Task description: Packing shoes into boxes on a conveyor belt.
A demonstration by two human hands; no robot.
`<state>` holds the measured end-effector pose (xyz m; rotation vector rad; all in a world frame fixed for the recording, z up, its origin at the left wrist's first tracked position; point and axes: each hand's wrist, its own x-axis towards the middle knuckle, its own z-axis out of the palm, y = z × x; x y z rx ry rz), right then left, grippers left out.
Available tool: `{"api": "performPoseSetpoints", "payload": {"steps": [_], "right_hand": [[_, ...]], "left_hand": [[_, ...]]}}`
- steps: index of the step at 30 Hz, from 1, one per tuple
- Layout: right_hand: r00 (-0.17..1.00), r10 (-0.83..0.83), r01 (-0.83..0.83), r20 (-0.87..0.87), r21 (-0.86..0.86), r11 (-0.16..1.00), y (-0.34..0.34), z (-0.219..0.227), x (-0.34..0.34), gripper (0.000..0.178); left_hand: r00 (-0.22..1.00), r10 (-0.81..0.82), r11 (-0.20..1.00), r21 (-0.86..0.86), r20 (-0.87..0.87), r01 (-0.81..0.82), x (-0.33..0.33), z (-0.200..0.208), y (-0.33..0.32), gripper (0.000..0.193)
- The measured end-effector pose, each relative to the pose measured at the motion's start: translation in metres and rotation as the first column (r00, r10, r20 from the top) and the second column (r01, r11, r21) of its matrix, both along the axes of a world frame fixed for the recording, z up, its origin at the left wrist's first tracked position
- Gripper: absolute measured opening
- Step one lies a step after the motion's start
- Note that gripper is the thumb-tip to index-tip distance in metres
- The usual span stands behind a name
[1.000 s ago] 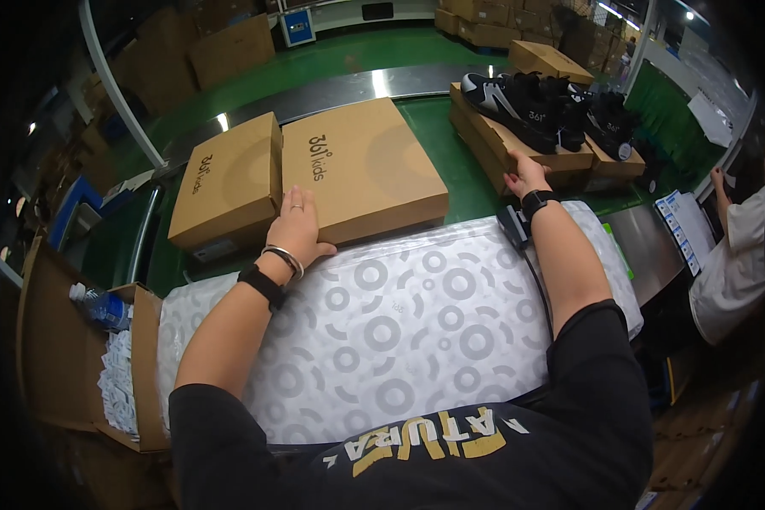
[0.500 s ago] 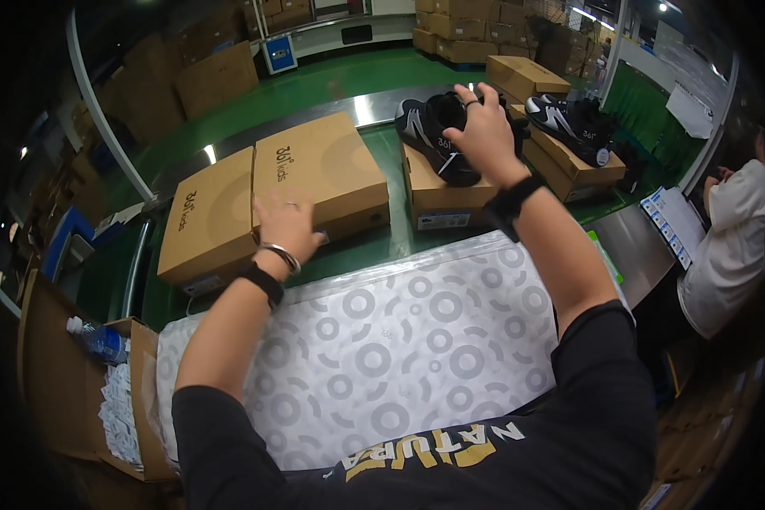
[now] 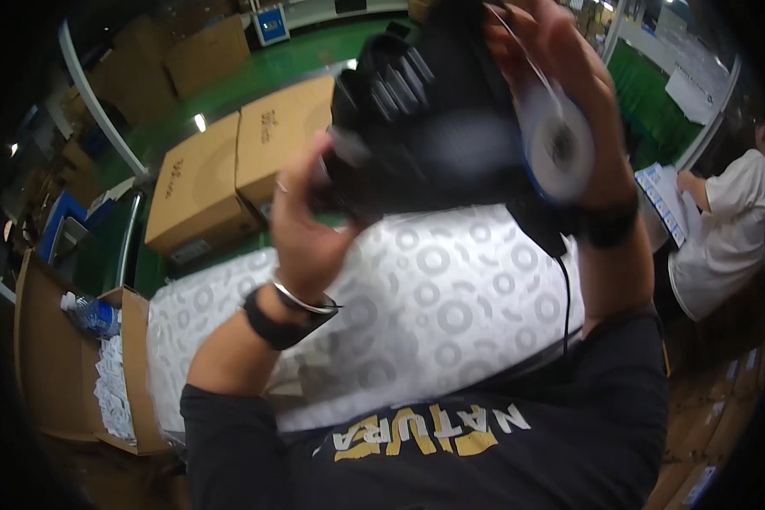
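Raised close to my eyes is a black sneaker [image 3: 425, 144] with grey-silver stripes, blurred by motion. My left hand [image 3: 306, 225] grips its left end, thumb below and fingers partly hidden behind it. At the upper right my right hand [image 3: 561, 68] holds the other end. A round white tag [image 3: 561, 140] on a string hangs in front of my right palm. Whether a second shoe is in the dark bundle I cannot tell. Beneath it lies white wrapping paper [image 3: 450, 289] printed with grey rings.
Two closed brown shoeboxes [image 3: 191, 191] stand side by side beyond the paper at the left. An open carton [image 3: 140, 374] with small white packets [image 3: 110, 391] and a water bottle [image 3: 93, 314] is at the near left. Another person [image 3: 722, 238] in a white shirt works at the right.
Black footwear from the box top at the back has been lifted toward me. My left hand has left the shoeboxes and closed on it, while my right hand has come nearer with it.
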<state>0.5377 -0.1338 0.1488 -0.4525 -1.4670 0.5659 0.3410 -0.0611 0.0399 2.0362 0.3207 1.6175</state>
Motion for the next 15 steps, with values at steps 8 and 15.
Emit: {"api": "performPoseSetpoints", "payload": {"steps": [8,15], "right_hand": [[0.999,-0.017,-0.018,-0.041,-0.727,0.686,0.055,-0.118,-0.055,0.043],[0.920,0.010,0.317,0.393,-0.756,0.573,0.052,-0.170,-0.040,0.051]], "left_hand": [[0.945,-0.327,0.201,-0.978,-0.010,0.059,-0.108,-0.005,-0.021,0.025],[0.083,0.247,0.322,0.001,-0.966,-0.947,-0.287,-0.054,-0.086,0.049]]}}
